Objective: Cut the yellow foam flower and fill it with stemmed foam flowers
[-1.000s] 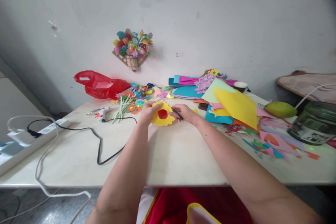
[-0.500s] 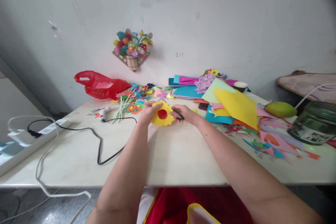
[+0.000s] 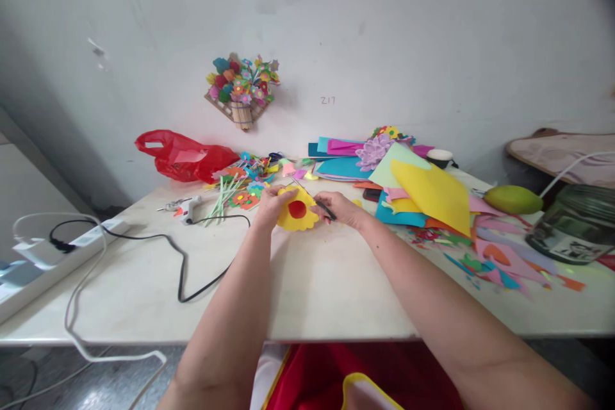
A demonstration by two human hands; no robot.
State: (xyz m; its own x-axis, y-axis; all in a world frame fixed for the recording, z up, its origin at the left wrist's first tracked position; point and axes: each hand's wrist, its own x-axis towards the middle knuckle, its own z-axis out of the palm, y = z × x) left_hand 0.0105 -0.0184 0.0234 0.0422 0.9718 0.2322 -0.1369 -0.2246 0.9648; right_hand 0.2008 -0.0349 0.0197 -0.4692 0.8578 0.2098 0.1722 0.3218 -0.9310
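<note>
A yellow foam flower (image 3: 298, 217) with a red round centre lies between my hands at the middle of the table. My left hand (image 3: 270, 204) pinches its upper left edge with closed fingers. My right hand (image 3: 339, 207) is closed round small scissors (image 3: 325, 208) with dark handles, their thin blades reaching up and left over the flower's right edge.
A glue gun (image 3: 189, 208) with a black cord (image 3: 181, 269) lies left, by a white power strip (image 3: 72, 246). Green sticks and small foam flowers (image 3: 240, 186), a red bag (image 3: 185, 157), coloured foam sheets (image 3: 423, 189), scraps, a green mango (image 3: 513, 200) and a glass jar (image 3: 574, 225) crowd the back and right.
</note>
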